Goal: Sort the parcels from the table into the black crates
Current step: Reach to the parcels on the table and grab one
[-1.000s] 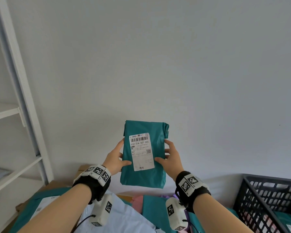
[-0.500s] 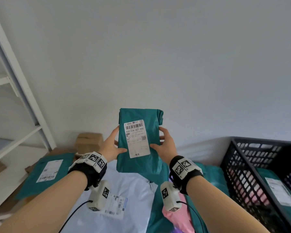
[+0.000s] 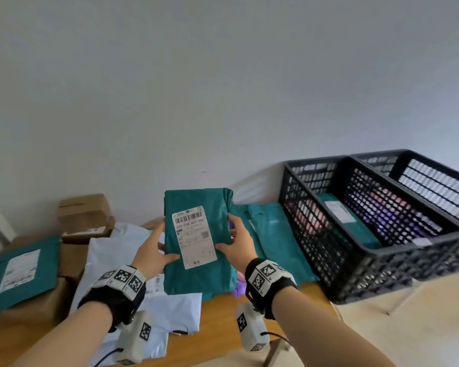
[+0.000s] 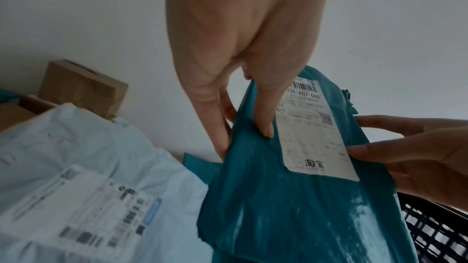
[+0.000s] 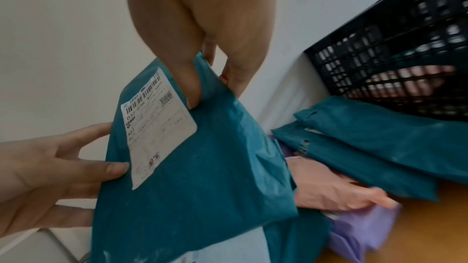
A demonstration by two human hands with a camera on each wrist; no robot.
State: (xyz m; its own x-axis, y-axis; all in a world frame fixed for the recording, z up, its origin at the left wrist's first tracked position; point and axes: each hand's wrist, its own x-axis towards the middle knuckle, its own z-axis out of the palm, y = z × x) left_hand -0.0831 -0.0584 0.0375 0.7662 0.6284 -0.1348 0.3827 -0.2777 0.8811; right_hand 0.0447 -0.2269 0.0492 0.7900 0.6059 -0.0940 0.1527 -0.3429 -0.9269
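Note:
I hold a teal parcel [image 3: 200, 271] [image 4: 298, 207] [image 5: 202, 177] upright over the table, its white label [image 3: 192, 235] facing me. My left hand [image 3: 154, 250] [image 4: 243, 79] grips its left edge, thumb on the front and fingers behind. My right hand [image 3: 235, 246] [image 5: 200, 63] grips the right edge the same way. Two black crates stand to the right: the near crate [image 3: 376, 250] holds a teal parcel [image 3: 350, 221] and pink ones; the far crate [image 3: 435, 176] lies behind it.
On the wooden table [image 3: 217, 337] lie a pale blue parcel [image 3: 122, 250], a teal parcel [image 3: 21, 268] at the left, cardboard boxes [image 3: 85, 213] by the wall, flat teal parcels [image 3: 270, 234], plus pink [image 5: 329, 185] and purple [image 5: 364, 225] ones under my right hand.
The view has tilted down and to the right, so the table and both crates now show. The teal parcel stays held between both hands, lower and nearer the table.

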